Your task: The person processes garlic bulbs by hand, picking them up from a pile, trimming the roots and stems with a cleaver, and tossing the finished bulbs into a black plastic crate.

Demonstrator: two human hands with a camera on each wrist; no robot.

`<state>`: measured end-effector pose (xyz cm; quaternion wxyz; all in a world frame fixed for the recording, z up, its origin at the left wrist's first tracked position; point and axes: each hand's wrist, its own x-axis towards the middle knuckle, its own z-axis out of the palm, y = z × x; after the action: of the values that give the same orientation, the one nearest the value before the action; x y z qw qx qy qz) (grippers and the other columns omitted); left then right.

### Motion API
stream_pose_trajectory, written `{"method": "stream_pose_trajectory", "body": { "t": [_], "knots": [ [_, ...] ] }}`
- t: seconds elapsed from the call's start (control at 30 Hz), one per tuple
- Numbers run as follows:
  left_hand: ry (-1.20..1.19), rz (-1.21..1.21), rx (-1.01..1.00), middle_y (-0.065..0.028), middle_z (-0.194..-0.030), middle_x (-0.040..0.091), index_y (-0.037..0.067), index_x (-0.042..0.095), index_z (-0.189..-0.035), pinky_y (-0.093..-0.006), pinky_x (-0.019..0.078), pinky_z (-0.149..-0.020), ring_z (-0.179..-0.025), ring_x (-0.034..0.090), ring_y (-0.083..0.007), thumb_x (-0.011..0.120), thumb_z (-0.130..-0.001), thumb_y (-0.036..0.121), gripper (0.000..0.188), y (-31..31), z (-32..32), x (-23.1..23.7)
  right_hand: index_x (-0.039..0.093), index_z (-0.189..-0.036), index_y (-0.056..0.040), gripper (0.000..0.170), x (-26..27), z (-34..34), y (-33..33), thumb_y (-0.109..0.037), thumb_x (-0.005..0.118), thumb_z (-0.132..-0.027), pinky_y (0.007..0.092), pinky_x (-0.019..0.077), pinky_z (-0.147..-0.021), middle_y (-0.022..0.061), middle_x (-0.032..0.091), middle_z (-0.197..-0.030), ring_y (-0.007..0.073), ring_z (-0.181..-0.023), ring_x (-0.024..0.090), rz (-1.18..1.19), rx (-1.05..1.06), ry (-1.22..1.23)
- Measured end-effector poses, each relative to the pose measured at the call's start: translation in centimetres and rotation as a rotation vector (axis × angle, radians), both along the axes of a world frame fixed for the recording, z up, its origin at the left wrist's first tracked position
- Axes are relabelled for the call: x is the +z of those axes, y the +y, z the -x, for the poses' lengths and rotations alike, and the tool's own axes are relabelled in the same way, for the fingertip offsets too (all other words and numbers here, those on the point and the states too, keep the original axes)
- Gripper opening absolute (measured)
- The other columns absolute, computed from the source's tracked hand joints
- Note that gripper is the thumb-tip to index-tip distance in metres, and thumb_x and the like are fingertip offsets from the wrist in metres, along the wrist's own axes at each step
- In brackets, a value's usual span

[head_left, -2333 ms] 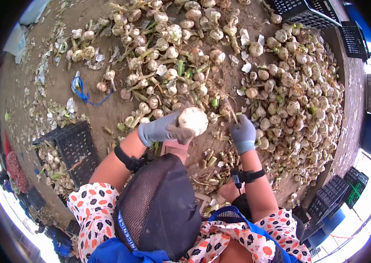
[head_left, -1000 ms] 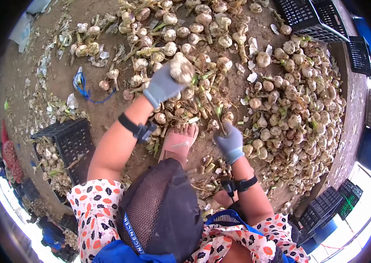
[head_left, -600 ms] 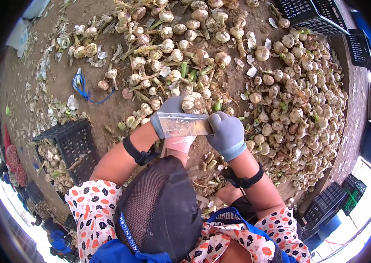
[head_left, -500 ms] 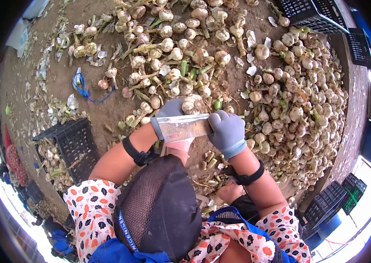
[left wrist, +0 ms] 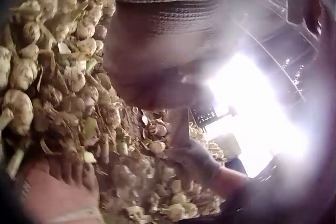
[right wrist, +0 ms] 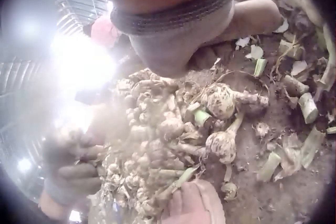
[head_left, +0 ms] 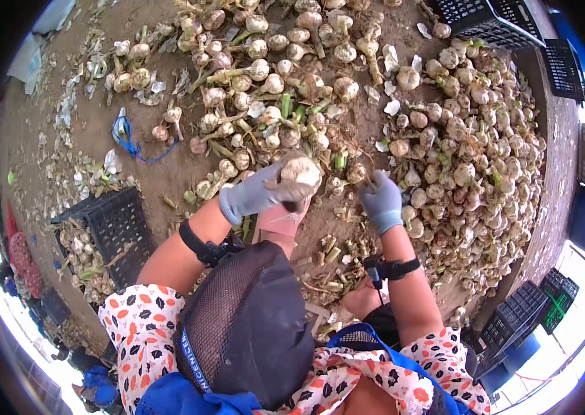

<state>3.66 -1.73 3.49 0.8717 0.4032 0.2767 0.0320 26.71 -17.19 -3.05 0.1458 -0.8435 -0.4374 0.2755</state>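
Observation:
My gloved left hand [head_left: 258, 194] grips a large garlic bulb [head_left: 301, 170], its pale side facing up, above a foot in a pink sandal [head_left: 280, 221]. To the right, my gloved right hand [head_left: 382, 200] holds a knife, nearly edge-on in the head view. From the left wrist, its broad blade [left wrist: 179, 127] shows upright above the right hand [left wrist: 195, 158]. In the right wrist view the right hand [right wrist: 176, 45] covers most of the knife. Untrimmed garlic with stalks [head_left: 272, 83] lies on the soil in front of both hands.
A big heap of trimmed garlic bulbs [head_left: 472, 152] lies at the right, against a board edge [head_left: 559, 159]. Black crates stand at the upper right [head_left: 486, 24] and at the left [head_left: 123, 232]. Cut stalks [head_left: 334, 252] and a blue cord [head_left: 130, 145] lie on the ground.
The left hand came back from over the garlic with a bulb. The knife, lately broadside against the bulb and left hand, has drawn away right and turned edge-on; the bulb has rolled pale side up.

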Motion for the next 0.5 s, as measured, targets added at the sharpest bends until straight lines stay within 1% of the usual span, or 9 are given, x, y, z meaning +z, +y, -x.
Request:
{"method": "stream_pose_trajectory", "body": {
  "t": [0.03,0.1,0.17,0.2,0.33,0.4,0.43,0.47,0.5],
  "knots": [
    [-0.001,-0.002,-0.002,-0.0034,-0.103,0.064,0.008,0.06,-0.106,-0.0309,0.0501,-0.081,-0.092,0.062,-0.0181,0.07,-0.077,0.015,0.031,0.2,-0.4,0.2,0.052,-0.077,-0.0036,0.019,-0.4,0.4,-0.4,-0.021,0.06,-0.078,0.0394,0.0461,-0.061,0.0175,0.058,-0.07,0.0352,-0.066,0.058,-0.023,-0.021,0.116],
    [0.015,-1.398,-0.503,-0.0024,-0.093,0.062,0.014,0.063,-0.092,-0.0355,0.0503,-0.073,-0.08,0.061,-0.0244,0.067,-0.068,0.014,0.025,0.7,-0.9,0.3,0.051,-0.075,-0.0029,0.019,-0.3,1.1,-0.5,-0.02,0.061,-0.077,0.0375,0.0453,-0.06,0.0179,0.057,-0.068,0.034,-0.064,0.057,-0.045,-0.044,0.234],
    [-0.019,-1.436,-0.526,-0.0027,-0.091,0.06,0.015,0.063,-0.087,-0.0376,0.0488,-0.07,-0.077,0.059,-0.0267,0.065,-0.063,0.015,0.024,0.5,-0.5,-1.0,0.05,-0.073,-0.0034,0.017,2.3,1.9,0.5,-0.016,0.062,-0.076,0.0345,0.0436,-0.057,0.0182,0.055,-0.066,0.033,-0.062,0.056,-0.147,-0.067,0.549],
    [-0.052,-1.475,-0.551,-0.003,-0.088,0.058,0.016,0.063,-0.081,-0.0398,0.0473,-0.067,-0.073,0.056,-0.029,0.063,-0.058,0.017,0.023,0.4,-0.3,-1.5,0.05,-0.073,-0.0034,0.017,3.1,2.2,0.9,-0.016,0.062,-0.076,0.0345,0.0436,-0.057,0.0182,0.055,-0.066,0.033,-0.062,0.056,-0.146,-0.069,0.549],
    [-0.182,-1.548,-0.482,-0.001,-0.088,0.058,0.015,0.063,-0.079,-0.0382,0.0457,-0.064,-0.074,0.056,-0.0274,0.062,-0.058,0.015,0.021,0.1,-0.8,-0.3,0.055,-0.073,-0.0057,0.014,6.7,4.1,3.3,-0.016,0.063,-0.074,0.0396,0.0457,-0.058,0.0165,0.055,-0.066,0.0363,-0.064,0.056,-0.28,0.295,0.374],
    [-0.206,-1.334,-0.583,0.0001,-0.088,0.058,0.015,0.063,-0.076,-0.0372,0.0464,-0.067,-0.077,0.056,-0.0269,0.061,-0.058,0.013,0.019,-0.1,-0.9,2.7,0.056,-0.075,-0.0052,0.015,3.5,4.4,3.5,-0.018,0.063,-0.074,0.0402,0.0465,-0.061,0.0168,0.058,-0.07,0.0391,-0.069,0.056,-0.057,0.143,0.266],
    [-0.218,-1.229,-0.515,-0.0002,-0.087,0.059,0.013,0.063,-0.076,-0.0385,0.0472,-0.072,-0.08,0.056,-0.0268,0.057,-0.061,0.01,0.016,0.5,-0.6,3.3,0.056,-0.075,-0.0052,0.015,1.5,4.0,2.4,-0.018,0.063,-0.074,0.0402,0.0465,-0.061,0.0168,0.058,-0.07,0.0391,-0.069,0.056,-0.069,0.145,0.256],
    [-0.222,-1.251,-0.508,-0.0002,-0.087,0.059,0.013,0.063,-0.076,-0.0385,0.0472,-0.072,-0.08,0.056,-0.0268,0.057,-0.061,0.01,0.016,1.3,0.4,1.9,0.057,-0.076,-0.0044,0.016,-0.6,2.8,0.8,-0.019,0.063,-0.075,0.0386,0.0467,-0.061,0.0151,0.059,-0.069,0.0356,-0.067,0.057,-0.041,-0.016,0.254],
    [0.001,-1.131,-0.464,-0.0008,-0.09,0.06,0.013,0.063,-0.079,-0.0382,0.047,-0.076,-0.081,0.056,-0.0275,0.057,-0.061,0.008,0.02,1.8,2.1,-0.8,0.058,-0.078,-0.0036,0.017,-1.4,1.9,-0.3,-0.019,0.063,-0.075,0.0369,0.047,-0.061,0.0135,0.06,-0.068,0.0322,-0.065,0.059,-0.006,-0.17,0.259]
  ]
}}
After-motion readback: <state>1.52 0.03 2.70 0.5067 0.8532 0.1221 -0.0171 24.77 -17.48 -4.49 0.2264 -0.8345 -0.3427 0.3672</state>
